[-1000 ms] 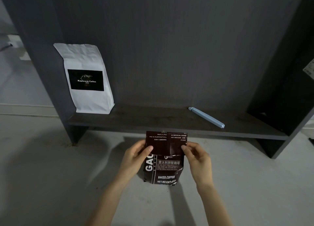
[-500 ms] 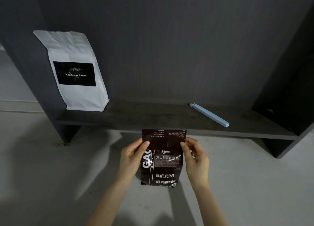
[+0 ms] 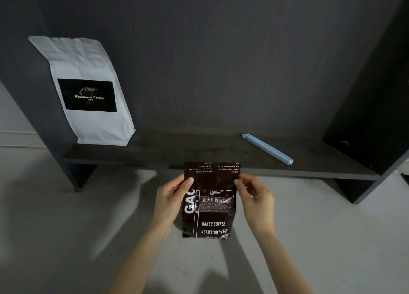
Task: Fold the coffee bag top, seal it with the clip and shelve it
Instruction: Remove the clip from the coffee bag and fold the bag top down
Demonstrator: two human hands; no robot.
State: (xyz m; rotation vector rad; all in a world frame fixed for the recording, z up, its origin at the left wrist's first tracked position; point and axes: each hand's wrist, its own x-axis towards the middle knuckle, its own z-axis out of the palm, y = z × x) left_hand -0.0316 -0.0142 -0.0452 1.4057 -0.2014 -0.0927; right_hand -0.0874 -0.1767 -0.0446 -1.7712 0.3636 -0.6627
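Note:
A dark brown coffee bag [image 3: 212,216] with white print stands upright on the pale floor in front of the shelf. Its top flap is folded down toward me, showing upside-down text. My left hand [image 3: 171,196] pinches the flap's left edge with the thumb on the front. My right hand [image 3: 254,196] pinches the right edge the same way. A long light-blue sealing clip [image 3: 267,149] lies loose on the dark shelf board [image 3: 177,154], up and to the right of the bag.
A white coffee bag [image 3: 88,92] with a black label stands at the shelf's left end against the side panel. A dark upright panel [image 3: 371,116] closes the shelf on the right. Pale floor [image 3: 66,227] spreads around the bag.
The view has shifted slightly. Both hands keep the same hold on the folded flap, which looks pressed a little flatter.

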